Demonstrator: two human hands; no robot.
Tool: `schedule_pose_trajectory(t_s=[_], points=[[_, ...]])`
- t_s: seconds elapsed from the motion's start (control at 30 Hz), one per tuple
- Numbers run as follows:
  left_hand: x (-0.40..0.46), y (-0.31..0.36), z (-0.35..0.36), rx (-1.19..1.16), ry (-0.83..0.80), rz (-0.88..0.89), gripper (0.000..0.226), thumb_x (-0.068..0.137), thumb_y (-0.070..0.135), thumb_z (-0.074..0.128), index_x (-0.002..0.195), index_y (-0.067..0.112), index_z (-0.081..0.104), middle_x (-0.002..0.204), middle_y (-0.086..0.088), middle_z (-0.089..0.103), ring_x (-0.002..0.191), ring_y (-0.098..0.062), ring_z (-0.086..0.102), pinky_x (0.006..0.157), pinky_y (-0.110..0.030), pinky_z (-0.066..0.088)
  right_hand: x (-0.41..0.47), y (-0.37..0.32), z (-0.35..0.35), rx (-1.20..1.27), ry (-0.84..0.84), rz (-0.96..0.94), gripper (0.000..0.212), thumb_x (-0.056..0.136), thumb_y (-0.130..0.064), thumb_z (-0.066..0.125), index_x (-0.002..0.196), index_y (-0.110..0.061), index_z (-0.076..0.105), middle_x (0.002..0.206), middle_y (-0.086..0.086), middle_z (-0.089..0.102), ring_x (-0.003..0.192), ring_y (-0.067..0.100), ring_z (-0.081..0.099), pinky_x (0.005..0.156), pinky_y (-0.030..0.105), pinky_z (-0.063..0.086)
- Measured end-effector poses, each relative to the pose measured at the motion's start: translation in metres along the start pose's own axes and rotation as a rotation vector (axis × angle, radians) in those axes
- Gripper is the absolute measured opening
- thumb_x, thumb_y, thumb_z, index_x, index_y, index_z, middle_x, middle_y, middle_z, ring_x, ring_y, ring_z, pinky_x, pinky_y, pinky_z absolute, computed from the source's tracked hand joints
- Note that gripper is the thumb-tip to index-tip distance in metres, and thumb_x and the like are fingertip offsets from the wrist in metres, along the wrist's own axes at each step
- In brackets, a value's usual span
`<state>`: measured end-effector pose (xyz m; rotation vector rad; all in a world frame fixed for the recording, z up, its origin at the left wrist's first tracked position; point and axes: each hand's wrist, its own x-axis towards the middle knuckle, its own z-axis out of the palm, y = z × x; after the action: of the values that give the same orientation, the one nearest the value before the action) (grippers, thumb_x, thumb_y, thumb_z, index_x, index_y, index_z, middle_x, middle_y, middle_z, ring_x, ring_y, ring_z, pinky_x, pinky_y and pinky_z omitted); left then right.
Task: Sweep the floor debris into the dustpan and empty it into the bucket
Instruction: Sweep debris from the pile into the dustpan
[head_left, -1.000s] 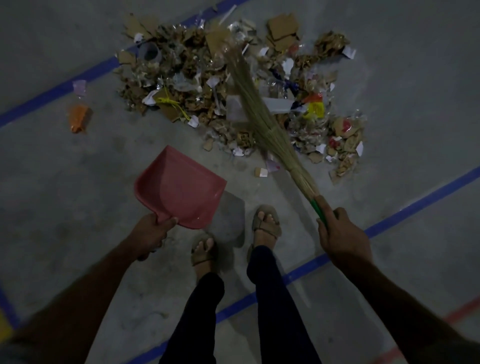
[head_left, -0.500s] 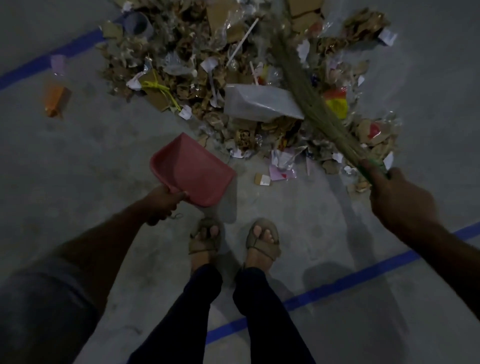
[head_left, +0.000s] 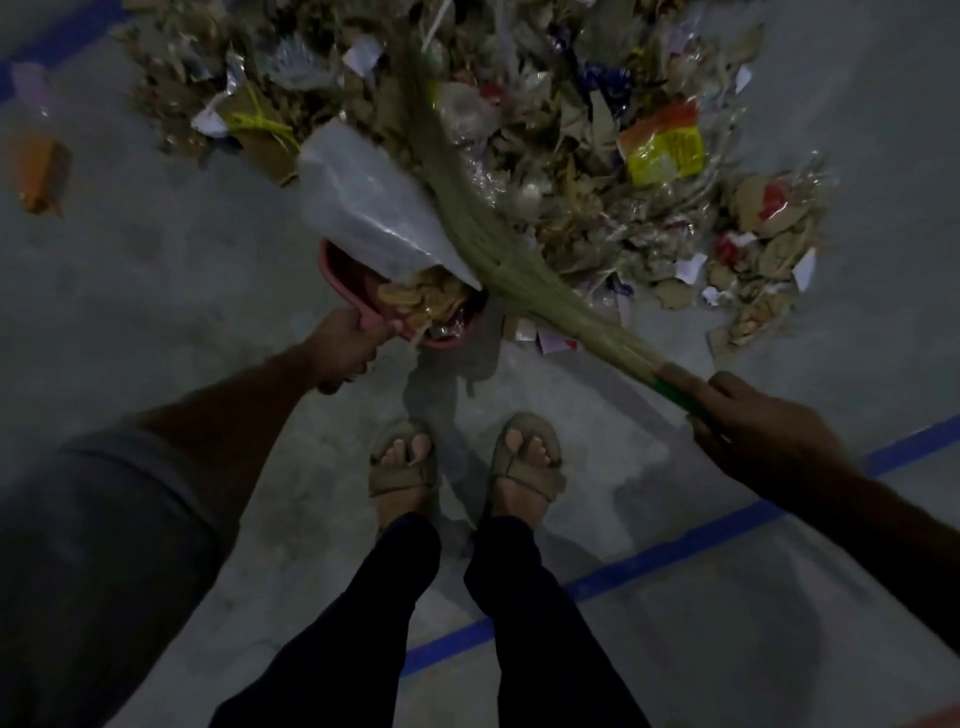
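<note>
My left hand (head_left: 345, 345) grips the handle of the red dustpan (head_left: 343, 275), which sits low at the near edge of the debris pile (head_left: 561, 156). Cardboard scraps and wrappers lie in the pan, and a clear plastic sheet (head_left: 363, 202) drapes over its far side. My right hand (head_left: 753, 431) holds the green handle of the grass broom (head_left: 498, 260). The broom's bristles slant up and left across the pile, passing just right of the pan. No bucket shows in the frame.
An orange wrapper (head_left: 41, 179) lies alone on the grey floor at the left. A yellow packet (head_left: 665, 153) sits in the pile's right part. Blue tape lines (head_left: 649, 564) cross the floor near my sandalled feet (head_left: 462, 462).
The dustpan has moved forward under the pile's near edge and now holds scraps and part of the plastic sheet. The broom has swept toward the pan. The view has closed in on the pile.
</note>
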<state>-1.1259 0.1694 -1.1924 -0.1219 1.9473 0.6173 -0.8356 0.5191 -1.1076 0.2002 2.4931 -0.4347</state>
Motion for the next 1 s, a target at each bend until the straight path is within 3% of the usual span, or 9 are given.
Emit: schedule_pose_trajectory(t_s=[0.13, 0.27, 0.5, 0.67, 0.87, 1.0], points=[[-0.014, 0.01, 0.0, 0.014, -0.039, 0.005, 0.038, 0.101, 0.035, 0.06, 0.074, 0.016, 0.042, 0.056, -0.003, 0.036, 0.027, -0.004, 0.027, 0.03, -0.016, 0.022, -0.028, -0.006, -0.007, 0.064, 0.066, 0.134, 0.073, 0.088, -0.019, 0.06, 0.152, -0.033, 0.029, 0.094, 0.004, 0.049, 0.051, 0.025, 0.047, 0.037, 0.038, 0.046], [-0.01, 0.011, 0.001, 0.036, -0.021, 0.027, 0.033, 0.101, 0.037, 0.06, 0.08, 0.014, 0.046, 0.058, -0.004, 0.039, 0.028, -0.006, 0.03, 0.032, -0.016, 0.023, -0.027, 0.004, -0.003, 0.101, 0.073, 0.264, 0.075, 0.091, -0.021, 0.062, 0.155, -0.033, 0.025, 0.092, 0.004, 0.048, 0.056, 0.024, 0.048, 0.044, 0.039, 0.048], [-0.009, 0.001, 0.021, -0.12, -0.021, 0.094, 0.035, 0.099, 0.036, 0.063, 0.076, 0.017, 0.045, 0.055, -0.001, 0.041, 0.032, -0.009, 0.032, 0.038, -0.018, 0.026, -0.015, -0.025, 0.017, 0.078, -0.009, 0.088, 0.079, 0.087, -0.027, 0.066, 0.154, -0.036, 0.025, 0.094, 0.0, 0.051, 0.059, 0.019, 0.051, 0.045, 0.032, 0.046], [-0.048, -0.007, 0.023, -0.168, 0.023, 0.102, 0.031, 0.099, 0.037, 0.063, 0.09, 0.015, 0.043, 0.06, -0.002, 0.042, 0.033, -0.006, 0.033, 0.032, -0.017, 0.024, -0.056, -0.062, 0.016, 0.166, -0.047, 0.155, 0.074, 0.093, -0.033, 0.059, 0.153, -0.044, 0.018, 0.094, -0.008, 0.045, 0.065, 0.014, 0.052, 0.049, 0.033, 0.05], [-0.112, -0.002, 0.008, -0.266, 0.021, 0.169, 0.024, 0.098, 0.04, 0.063, 0.082, 0.024, 0.054, 0.053, 0.006, 0.043, 0.037, -0.011, 0.035, 0.041, -0.021, 0.029, -0.13, -0.093, -0.015, 0.189, -0.075, 0.17, 0.071, 0.092, -0.026, 0.064, 0.15, -0.043, 0.027, 0.09, -0.008, 0.043, 0.05, 0.013, 0.046, 0.037, 0.033, 0.043], [-0.174, 0.019, -0.003, -0.332, 0.062, 0.219, 0.025, 0.099, 0.031, 0.063, 0.081, 0.02, 0.051, 0.058, -0.003, 0.041, 0.04, -0.013, 0.035, 0.041, -0.02, 0.027, -0.181, -0.117, -0.063, 0.182, -0.046, 0.192, 0.074, 0.09, -0.022, 0.066, 0.15, -0.038, 0.028, 0.09, -0.005, 0.046, 0.049, 0.013, 0.047, 0.036, 0.033, 0.043]])
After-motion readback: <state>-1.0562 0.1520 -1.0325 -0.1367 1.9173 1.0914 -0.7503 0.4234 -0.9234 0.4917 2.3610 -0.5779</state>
